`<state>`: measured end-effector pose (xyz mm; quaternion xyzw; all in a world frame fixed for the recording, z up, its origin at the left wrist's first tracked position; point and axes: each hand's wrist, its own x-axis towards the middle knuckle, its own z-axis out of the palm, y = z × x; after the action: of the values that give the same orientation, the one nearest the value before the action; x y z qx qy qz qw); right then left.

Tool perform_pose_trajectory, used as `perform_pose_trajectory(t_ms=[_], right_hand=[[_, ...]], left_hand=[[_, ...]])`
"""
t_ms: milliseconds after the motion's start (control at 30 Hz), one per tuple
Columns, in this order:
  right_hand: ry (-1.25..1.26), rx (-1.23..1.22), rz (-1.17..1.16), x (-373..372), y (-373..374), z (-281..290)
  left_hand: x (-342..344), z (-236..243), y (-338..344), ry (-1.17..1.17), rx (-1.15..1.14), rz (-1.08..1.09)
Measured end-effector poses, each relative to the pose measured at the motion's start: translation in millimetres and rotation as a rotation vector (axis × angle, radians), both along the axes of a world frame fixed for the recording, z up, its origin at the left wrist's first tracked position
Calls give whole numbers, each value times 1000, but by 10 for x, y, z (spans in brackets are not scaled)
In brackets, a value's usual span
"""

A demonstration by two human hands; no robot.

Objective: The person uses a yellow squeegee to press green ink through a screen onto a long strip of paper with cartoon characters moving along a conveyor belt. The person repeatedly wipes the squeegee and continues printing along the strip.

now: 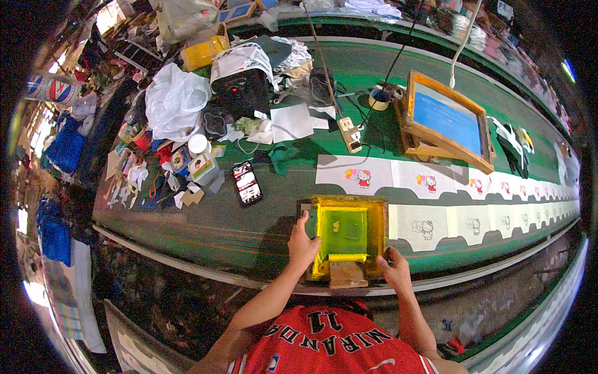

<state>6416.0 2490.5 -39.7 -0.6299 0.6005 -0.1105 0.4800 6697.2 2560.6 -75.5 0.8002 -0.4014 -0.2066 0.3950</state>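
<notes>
A small screen-printing frame, stained yellow, lies flat at the near edge of the green table. Its mesh looks yellow-green with a faint design. My left hand is closed on the frame's left side, thumb over the inner edge. On the lower right corner, my right hand grips the frame with its thumb on the rim. A wooden-handled squeegee rests inside at the near end, a yellow strip along its far edge. White cut fabric pieces with outlined cartoon figures run rightward from the frame.
Behind them lies another row of fabric pieces with coloured figures. A larger wooden screen with blue mesh leans on a support. A power strip, a phone, a white plastic bag and a yellow container occupy the table's left and back.
</notes>
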Motion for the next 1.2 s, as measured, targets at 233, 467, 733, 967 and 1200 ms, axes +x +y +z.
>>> perform_pose_trajectory(t_ms=[233,467,733,967,1200], right_hand=[[-30,-200,10,-59,14,-283],[12,-198,-11,35,6,-59],[25,-160,2,48,22,50],[86,-188,21,63,48,86],[138,-182,55,56,-7,81]], left_hand=[[-5,-8,-23,18,52,9],[3,-96,-11,-62,14,-5],[47,-32,-6,-27,14,-46],[61,-54,5,9,55,-53],[15,107,1,72,90,-43]])
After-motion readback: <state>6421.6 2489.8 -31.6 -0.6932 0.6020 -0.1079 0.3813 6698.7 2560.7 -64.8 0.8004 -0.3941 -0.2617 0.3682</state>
